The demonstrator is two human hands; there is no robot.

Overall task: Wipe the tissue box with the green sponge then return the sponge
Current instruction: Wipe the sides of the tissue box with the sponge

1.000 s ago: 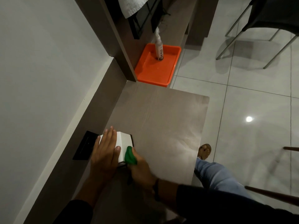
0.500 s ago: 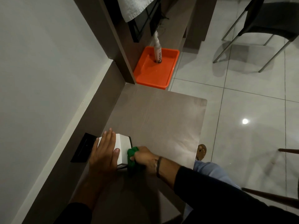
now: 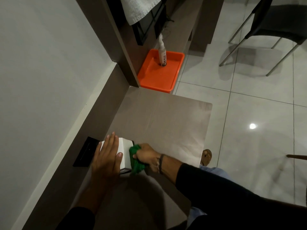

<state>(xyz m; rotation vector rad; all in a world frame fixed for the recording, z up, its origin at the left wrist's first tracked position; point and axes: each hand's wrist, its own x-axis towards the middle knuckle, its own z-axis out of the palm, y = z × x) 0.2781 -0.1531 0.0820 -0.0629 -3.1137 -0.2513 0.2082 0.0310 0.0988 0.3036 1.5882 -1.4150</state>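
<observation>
Tissue box (image 3: pixel 123 152), white, sitting near the left edge of the tabletop (image 3: pixel 166 123), close to the wall-side ledge and just beside a black wall socket plate (image 3: pixel 87 151). Being steadied from above by the left hand (image 3: pixel 106 156): palm flat on the lid, fingers spread and extended, thumb lying over the near top edge; not gripping, only pressing down. Being wiped on its right side face by the green sponge (image 3: pixel 136 159), bunched and squeezed in the right hand (image 3: pixel 147 156), fingers curled tight around it, knuckles facing up, wrist band showing. Sponge touching the box's side wall and reaching down to the tabletop at the box's near right corner.

Judging progress: wiping stage under way, not finished. Top face hidden under the left palm, so whether already wiped cannot be told; far and left faces out of sight. Remaining: finishing whichever faces are still undone, then carrying the sponge back. Return spot not certain; orange tray (image 3: pixel 160 73) with a spray bottle (image 3: pixel 162 54) standing in it, beyond the far left corner of the tabletop, looking the likely place, well apart from the box.

Rest of tabletop bare and dry-looking. White towel (image 3: pixel 139 9) hanging above the tray.
</observation>
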